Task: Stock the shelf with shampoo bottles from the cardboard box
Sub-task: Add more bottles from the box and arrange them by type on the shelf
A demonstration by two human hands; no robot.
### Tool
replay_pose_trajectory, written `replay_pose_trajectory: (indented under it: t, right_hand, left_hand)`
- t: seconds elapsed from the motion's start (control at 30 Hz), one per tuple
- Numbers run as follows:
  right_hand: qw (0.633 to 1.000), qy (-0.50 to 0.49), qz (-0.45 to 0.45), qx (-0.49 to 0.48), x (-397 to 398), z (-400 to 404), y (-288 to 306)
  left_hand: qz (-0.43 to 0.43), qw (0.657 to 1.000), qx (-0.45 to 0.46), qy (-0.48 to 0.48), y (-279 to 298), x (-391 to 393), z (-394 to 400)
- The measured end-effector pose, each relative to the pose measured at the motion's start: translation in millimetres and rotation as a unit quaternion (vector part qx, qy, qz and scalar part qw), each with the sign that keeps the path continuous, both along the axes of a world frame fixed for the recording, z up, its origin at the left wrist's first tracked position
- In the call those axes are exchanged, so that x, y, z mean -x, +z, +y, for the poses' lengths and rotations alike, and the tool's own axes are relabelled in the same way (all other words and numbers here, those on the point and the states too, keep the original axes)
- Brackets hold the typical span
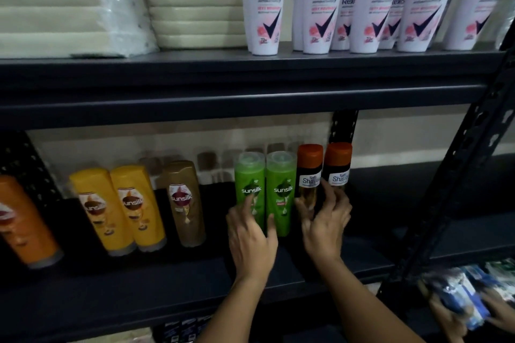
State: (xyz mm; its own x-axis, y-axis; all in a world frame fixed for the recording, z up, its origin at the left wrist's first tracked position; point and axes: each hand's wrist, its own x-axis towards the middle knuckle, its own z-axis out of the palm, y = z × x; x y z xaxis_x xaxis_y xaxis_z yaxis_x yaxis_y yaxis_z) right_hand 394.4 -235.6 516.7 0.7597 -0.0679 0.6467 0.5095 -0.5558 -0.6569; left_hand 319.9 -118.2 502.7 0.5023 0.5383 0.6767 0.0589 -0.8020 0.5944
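Standing upright on the shelf (172, 270), two green bottles (264, 192) meet the left hand (250, 234)'s straight fingers; right hand (324, 227) grips an orange-capped bottle (309, 175) beside them.

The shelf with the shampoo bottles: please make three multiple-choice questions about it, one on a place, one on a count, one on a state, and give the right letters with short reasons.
1. Where do the pink-capped Rexona bottles stand?
A. on the shelf above the shampoo
B. beside the green bottles
C. on the floor

2. How many green Sunsilk bottles stand on the shampoo shelf?
A. one
B. two
C. four

3. What does the right hand do?
A. hangs idle
B. presses the shelf board
C. grips an orange-capped bottle

Answers: 1 A, they stand one board higher. 2 B, two green bottles stand side by side. 3 C, its fingers curl round the bottle, while the left hand touches a green one with straight fingers.
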Motion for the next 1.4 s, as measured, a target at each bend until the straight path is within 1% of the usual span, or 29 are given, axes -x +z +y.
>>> replay_pose_trajectory:
  t: [0.1, 0.17, 0.23, 0.4, 0.5, 0.57, 0.73, 0.93, 1.07, 1.17, 1.23, 1.3, 1.4]
  right_hand:
    - [0.997, 0.048, -0.061, 0.005, 9, 24, 22]
    - [0.996, 0.055, -0.074, 0.016, 15, 38, 35]
    - [0.995, 0.051, -0.078, 0.037, 19, 48, 45]
    - [0.995, 0.048, -0.055, 0.071, 20, 57, 60]
    - [0.996, 0.047, -0.035, 0.061, 21, 59, 58]
    - [0.996, 0.05, -0.041, 0.058, 21, 58, 57]
    - [0.996, 0.051, -0.04, 0.057, 20, 58, 58]
    - [0.996, 0.069, -0.026, 0.051, 20, 63, 57]
    - [0.995, 0.083, -0.033, 0.047, 20, 62, 58]
    - [0.996, 0.084, 0.002, 0.027, 19, 63, 57]
    - [0.996, 0.085, -0.009, 0.033, 19, 63, 54]
    - [0.994, 0.104, -0.023, 0.036, 18, 63, 50]
    - [0.991, 0.133, -0.013, 0.023, 19, 60, 40]
  left_hand:
    - [-0.024, 0.999, -0.018, 0.028, 14, -2, 17]
    - [-0.036, 0.999, -0.03, 0.014, 23, -3, 29]
    - [-0.034, 0.999, -0.026, -0.021, 33, -4, 39]
    - [0.012, 0.991, 0.047, -0.124, 53, -7, 54]
    - [0.033, 0.976, 0.098, -0.191, 57, -7, 56]
    - [0.038, 0.968, 0.125, -0.212, 59, -6, 55]
    - [0.058, 0.963, 0.145, -0.218, 62, -4, 57]
    - [0.052, 0.962, 0.151, -0.224, 59, -3, 63]
    - [0.052, 0.96, 0.154, -0.227, 58, -4, 66]
    - [0.051, 0.962, 0.152, -0.221, 58, -3, 65]
    - [0.048, 0.962, 0.154, -0.22, 59, -2, 63]
    - [0.046, 0.961, 0.151, -0.225, 58, 0, 63]
    - [0.059, 0.962, 0.136, -0.231, 50, 3, 62]
